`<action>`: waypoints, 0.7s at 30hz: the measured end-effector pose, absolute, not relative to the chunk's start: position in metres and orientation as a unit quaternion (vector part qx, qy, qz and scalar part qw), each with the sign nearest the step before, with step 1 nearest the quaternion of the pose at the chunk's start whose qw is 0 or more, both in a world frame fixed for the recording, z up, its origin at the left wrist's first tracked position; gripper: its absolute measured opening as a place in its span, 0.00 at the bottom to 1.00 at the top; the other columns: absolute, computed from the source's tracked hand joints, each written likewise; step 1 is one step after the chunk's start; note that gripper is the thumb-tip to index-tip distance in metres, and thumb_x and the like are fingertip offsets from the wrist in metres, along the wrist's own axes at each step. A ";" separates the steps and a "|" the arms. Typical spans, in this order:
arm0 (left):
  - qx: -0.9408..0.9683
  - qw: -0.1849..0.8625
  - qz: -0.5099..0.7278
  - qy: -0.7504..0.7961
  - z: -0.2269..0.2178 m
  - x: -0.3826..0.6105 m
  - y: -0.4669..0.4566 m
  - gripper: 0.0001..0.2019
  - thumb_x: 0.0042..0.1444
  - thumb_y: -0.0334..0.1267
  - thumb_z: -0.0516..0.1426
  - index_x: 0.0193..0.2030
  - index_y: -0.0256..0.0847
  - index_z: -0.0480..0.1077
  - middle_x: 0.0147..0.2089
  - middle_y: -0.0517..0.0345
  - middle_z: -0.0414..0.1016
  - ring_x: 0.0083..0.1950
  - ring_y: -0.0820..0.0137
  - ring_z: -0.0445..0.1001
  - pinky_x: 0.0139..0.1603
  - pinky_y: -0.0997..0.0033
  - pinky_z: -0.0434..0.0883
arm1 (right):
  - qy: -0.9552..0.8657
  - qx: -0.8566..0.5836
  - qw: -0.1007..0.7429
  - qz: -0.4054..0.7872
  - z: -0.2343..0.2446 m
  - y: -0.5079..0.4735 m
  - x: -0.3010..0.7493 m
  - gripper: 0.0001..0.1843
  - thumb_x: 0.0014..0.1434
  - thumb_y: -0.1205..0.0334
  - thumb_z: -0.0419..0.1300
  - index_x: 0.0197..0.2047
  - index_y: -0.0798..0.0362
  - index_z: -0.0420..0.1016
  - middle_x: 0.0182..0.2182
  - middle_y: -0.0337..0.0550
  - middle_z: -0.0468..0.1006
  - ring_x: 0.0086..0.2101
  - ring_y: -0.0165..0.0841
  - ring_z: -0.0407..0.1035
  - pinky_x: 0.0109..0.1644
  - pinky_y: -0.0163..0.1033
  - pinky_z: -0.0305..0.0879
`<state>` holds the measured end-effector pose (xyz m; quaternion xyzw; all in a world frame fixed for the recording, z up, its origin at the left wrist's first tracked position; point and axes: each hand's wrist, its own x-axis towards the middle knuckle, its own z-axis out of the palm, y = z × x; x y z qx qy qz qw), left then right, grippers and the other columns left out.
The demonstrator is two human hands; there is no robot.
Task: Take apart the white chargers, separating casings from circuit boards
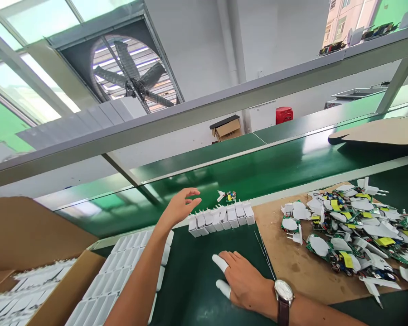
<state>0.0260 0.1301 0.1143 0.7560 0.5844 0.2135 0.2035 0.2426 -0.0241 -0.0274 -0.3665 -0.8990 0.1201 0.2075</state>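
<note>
My left hand (181, 207) reaches forward over the green bench, fingers spread and holding nothing, just left of a row of white charger housings (221, 218). My right hand (241, 283) rests palm down on the green mat, fingers apart, with white finger cots on two fingertips and a wristwatch (284, 292) on the wrist. A small green circuit board with a white plug piece (227, 196) lies on the conveyor belt beyond the row.
A heap of circuit boards and white plug parts (353, 231) covers a brown board (285, 258) at right. Thin tweezers (264, 253) lie beside my right hand. White housings in trays (119, 276) and a cardboard box (37, 290) sit at left. A big wall fan (132, 79) is behind.
</note>
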 end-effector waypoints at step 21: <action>0.827 0.092 0.095 0.546 0.097 0.129 0.223 0.18 0.61 0.43 0.63 0.55 0.36 0.72 0.54 0.47 0.75 0.53 0.59 0.76 0.57 0.52 0.74 | -0.890 -0.352 0.249 0.145 -0.040 -0.019 0.242 0.29 0.60 0.59 0.61 0.61 0.63 0.67 0.49 0.58 0.74 0.45 0.47 0.71 0.53 0.51 0.71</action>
